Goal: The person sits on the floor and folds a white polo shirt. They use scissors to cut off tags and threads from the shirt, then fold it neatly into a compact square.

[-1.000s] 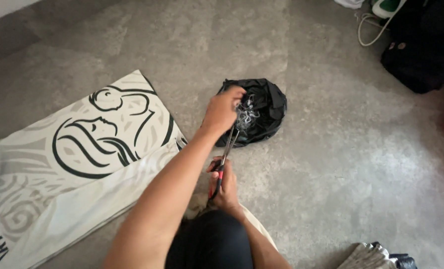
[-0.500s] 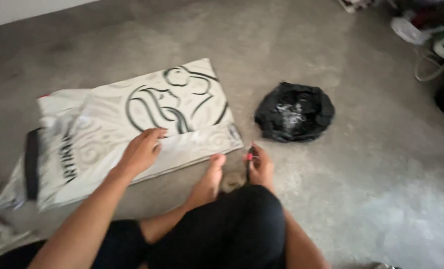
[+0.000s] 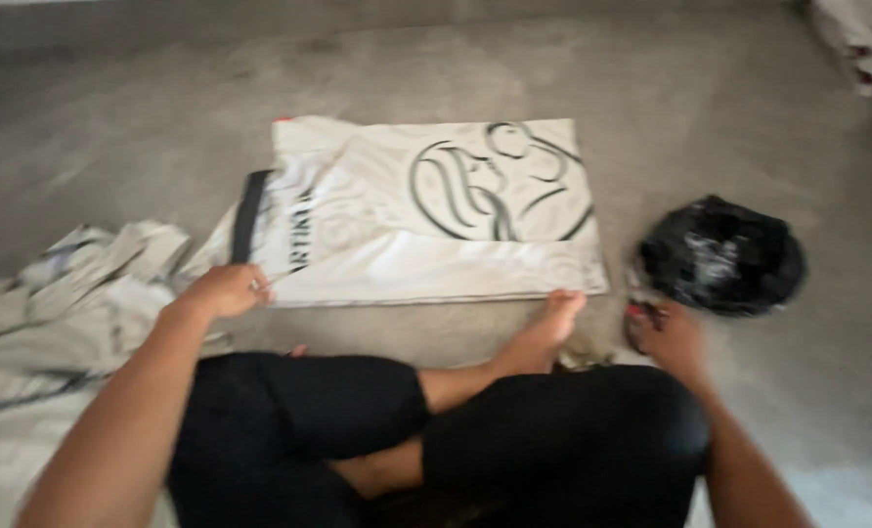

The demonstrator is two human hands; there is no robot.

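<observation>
Seated cross-legged on grey floor. One flat white bag (black swirl print) ahead, long axis left to right, black handle end pointing left. Left hand pinching its near left corner. Right hand blurred, grip unclear, beside one crumpled black bag. One cloth heap far left.

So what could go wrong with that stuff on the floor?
The left hand grips the corner of the white printed bag, so a hard tug might crease or tear it. The right hand holds something small and red, perhaps scissors, close to the bare foot and the black plastic bag; it could nick either.
</observation>
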